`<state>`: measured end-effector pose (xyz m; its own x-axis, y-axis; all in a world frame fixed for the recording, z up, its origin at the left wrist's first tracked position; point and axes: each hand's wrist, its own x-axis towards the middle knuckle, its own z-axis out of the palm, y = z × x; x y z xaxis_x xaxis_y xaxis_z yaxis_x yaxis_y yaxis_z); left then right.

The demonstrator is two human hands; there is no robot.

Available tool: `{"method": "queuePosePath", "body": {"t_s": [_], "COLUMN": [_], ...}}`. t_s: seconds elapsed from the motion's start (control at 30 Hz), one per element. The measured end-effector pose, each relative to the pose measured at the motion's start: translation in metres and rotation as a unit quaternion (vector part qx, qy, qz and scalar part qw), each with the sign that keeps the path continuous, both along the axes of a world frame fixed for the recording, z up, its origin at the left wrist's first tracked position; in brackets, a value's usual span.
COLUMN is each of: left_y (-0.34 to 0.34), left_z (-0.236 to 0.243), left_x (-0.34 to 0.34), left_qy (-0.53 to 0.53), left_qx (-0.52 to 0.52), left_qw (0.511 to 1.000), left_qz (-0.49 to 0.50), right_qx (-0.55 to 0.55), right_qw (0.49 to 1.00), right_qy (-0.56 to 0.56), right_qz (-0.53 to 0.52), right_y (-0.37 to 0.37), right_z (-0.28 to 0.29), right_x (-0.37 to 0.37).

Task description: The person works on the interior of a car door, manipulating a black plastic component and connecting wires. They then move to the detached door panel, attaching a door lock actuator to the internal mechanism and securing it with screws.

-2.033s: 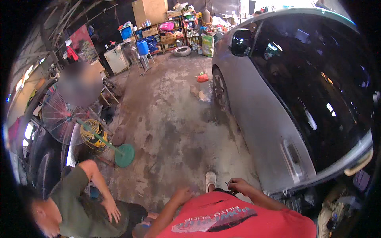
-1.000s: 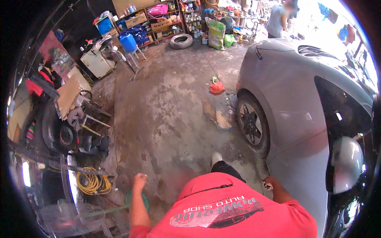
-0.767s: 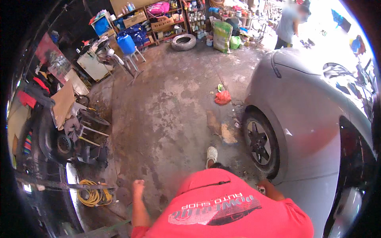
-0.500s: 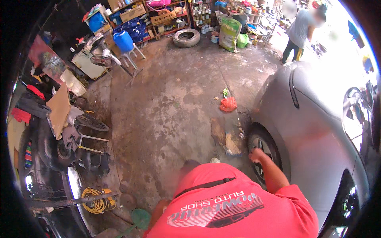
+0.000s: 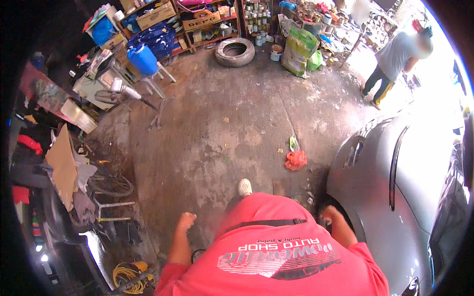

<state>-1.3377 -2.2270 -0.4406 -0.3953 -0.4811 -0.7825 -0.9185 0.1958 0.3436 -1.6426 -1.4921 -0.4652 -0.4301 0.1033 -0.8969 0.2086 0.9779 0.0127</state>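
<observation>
My left hand (image 5: 186, 220) hangs at my left side above the concrete floor, its fingers curled in loosely and nothing showing in them. On the other side, my right hand (image 5: 330, 214) is also curled, with no object visible in it. It appears in front of the dark tyre (image 5: 351, 217) of a silver-grey car (image 5: 380, 217); whether it touches the tyre I cannot tell. My red shirt (image 5: 281, 237) fills the lower middle. One pale shoe (image 5: 245, 187) shows ahead of it.
A red plastic bag (image 5: 296, 160) lies on the floor ahead. Farther off are a loose tyre (image 5: 235, 52), a green sack (image 5: 299, 52) and a blue container (image 5: 143, 59) on a stool. Another person (image 5: 395, 61) stands beyond the car. A yellow hose coil (image 5: 129, 277) lies lower left.
I have moved forward along the car. My left arm has swung out into view at the left. A shoe has stepped ahead, and the other person appears nearer.
</observation>
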Motion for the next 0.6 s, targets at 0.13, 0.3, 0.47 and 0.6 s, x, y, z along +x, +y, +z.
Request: {"method": "queuePosePath", "body": {"t_s": [0.13,0.3,0.47,0.6], "left_y": [-0.107,-0.160,-0.175,-0.128], "left_z": [0.046,0.103,0.057,-0.033], "left_x": [-0.126,-0.325,-0.403,-0.476], "left_qy": [0.066,0.096,0.085,0.034], "left_qx": [-0.072,-0.128,-0.110,-0.078], "left_qw": [0.995,0.987,0.990,0.964], "left_qz": [-0.002,0.001,0.026,-0.254], "right_qx": [-0.056,-0.057,-0.075,-0.078], "right_qw": [0.971,0.991,0.993,0.955], "right_qy": [-0.025,-0.047,-0.067,0.056], "right_qz": [-0.233,-0.108,0.062,0.282], "right_y": [-0.047,-0.044,-0.047,-0.021], "right_z": [0.048,-0.010,-0.146,-0.165], "right_x": [0.024,-0.015,-0.178,-0.344]}}
